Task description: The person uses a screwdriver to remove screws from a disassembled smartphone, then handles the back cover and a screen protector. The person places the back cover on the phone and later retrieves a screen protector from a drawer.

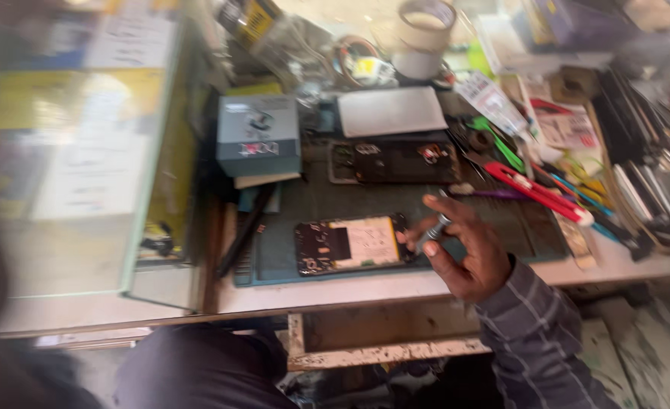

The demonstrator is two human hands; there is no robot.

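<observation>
My right hand (468,254) pinches a small metal screwdriver (433,232), fingers closed on its shaft; its long axis tilts, upper end up-right, lower end down-left toward the opened phone (352,244). The phone lies flat on the green work mat (312,198), long axis left-right, just beside my fingertips. My left hand is out of view.

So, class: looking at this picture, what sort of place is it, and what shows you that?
Probably a phone repair bench. An opened phone lies on a dark work mat, a second opened phone sits behind it, and the right hand holds a small metal tool.
</observation>
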